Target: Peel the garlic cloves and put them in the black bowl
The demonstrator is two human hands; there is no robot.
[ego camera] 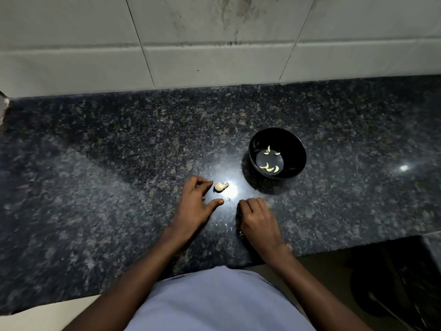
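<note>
Two hands rest on a dark, speckled granite bench in the head view, its polished top throwing back a bright glare between them. The left hand lies with fingers and thumb spread and relaxed, holding nothing, its fingertips just beside an unpeeled piece of garlic that sits on the stone in the glare. The right hand is nearer the bench edge, fingers curled under toward the surface; I cannot tell whether they pinch anything. Beyond it and to the right stands the black bowl, upright, with several pale peeled cloves on its bottom in two small groups. Small pale flecks of skin lie near the right hand. Behind the bench rises a wall of large pale tiles, streaked with dark marks.
</note>
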